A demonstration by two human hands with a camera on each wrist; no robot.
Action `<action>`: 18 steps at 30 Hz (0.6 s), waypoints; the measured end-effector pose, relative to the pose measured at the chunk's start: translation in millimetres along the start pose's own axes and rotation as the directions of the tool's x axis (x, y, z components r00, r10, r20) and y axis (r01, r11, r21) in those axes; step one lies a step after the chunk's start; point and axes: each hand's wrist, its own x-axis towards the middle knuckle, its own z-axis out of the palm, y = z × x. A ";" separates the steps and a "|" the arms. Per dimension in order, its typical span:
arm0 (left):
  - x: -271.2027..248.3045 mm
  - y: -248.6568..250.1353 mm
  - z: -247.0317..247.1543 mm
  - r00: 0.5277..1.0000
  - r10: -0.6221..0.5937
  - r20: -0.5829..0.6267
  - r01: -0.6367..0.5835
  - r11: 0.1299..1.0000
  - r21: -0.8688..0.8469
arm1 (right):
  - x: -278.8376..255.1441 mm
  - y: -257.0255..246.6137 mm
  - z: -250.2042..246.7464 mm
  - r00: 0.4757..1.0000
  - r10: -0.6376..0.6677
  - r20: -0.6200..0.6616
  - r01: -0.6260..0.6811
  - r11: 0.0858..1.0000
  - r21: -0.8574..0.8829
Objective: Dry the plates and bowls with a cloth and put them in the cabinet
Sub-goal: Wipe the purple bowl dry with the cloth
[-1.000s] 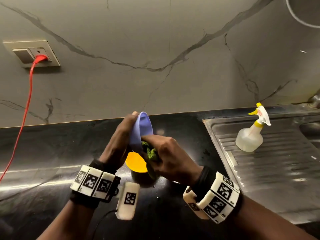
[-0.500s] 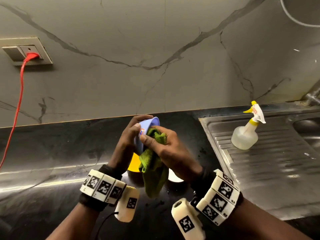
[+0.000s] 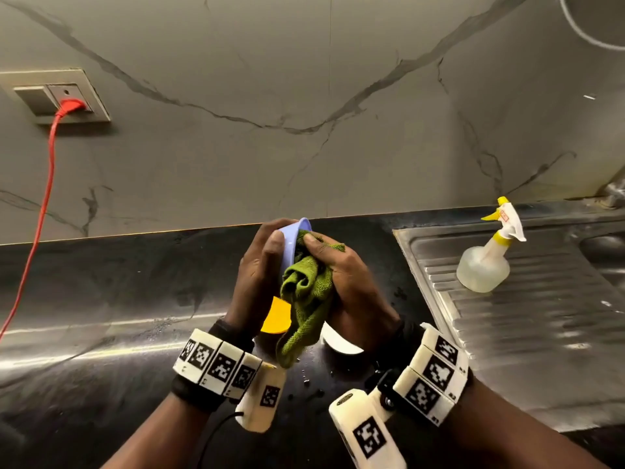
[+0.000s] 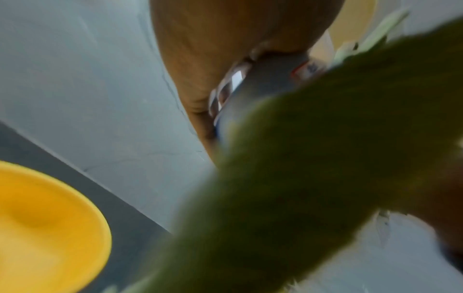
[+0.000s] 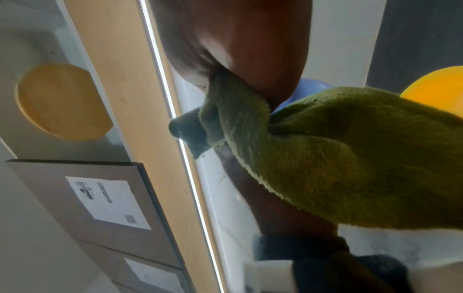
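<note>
Drying the little blue bowl point(image 3: 293, 239) is the job right now. The left hand point(image 3: 262, 265) holds the bowl up above the black worktop point(image 3: 118, 289), with its fingers point(image 3: 275, 239) curled round the outside and the open side turned toward the other hand. The right hand point(image 3: 341, 275) grips the green cloth point(image 3: 306, 282), and its fingers point(image 3: 316, 243) push a bunch of cloth into the bowl, while the rest of the cloth hangs down below both hands.

To dry it well, I think the left fingers should keep turning the bowl a bit at a time, so the cloth rubs all round the inside and then the rim and the outside. The hold should be firm, since a wet bowl can slip.

Under the hands, a yellow dish point(image 3: 275, 314) and a white dish point(image 3: 338, 341) sit on the worktop, waiting. A spray bottle point(image 3: 483, 265) stands well off to the right of the fingers, on the metal sink board point(image 3: 541, 333)
</note>
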 end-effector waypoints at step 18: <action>-2.0 16.4 15.0 0.999 0.004 -0.041 -0.007 0.997 -0.080 | 22.7 2.5 -13.7 0.619 -0.661 0.423 0.630 0.097 -0.770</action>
